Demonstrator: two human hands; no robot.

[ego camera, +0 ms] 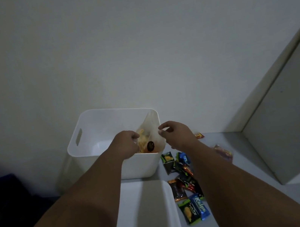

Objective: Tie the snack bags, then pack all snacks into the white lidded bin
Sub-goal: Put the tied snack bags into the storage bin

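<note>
Step looks like tying: left hand (128, 143) and right hand (176, 133), slightly apart, each pinch the top of the clear snack bag (149, 136) hanging into the white bin (96, 125). No knot visible, so I'd guess next means knotting it, then grabbing loose packets (188, 184) off the desk (248, 207).

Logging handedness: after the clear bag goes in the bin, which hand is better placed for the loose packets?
Probably right. The colourful foil packets lie beside the forearm of the right hand, right of the white plastic bin; the left hand, on the clear plastic bag, sits farther away.
</note>
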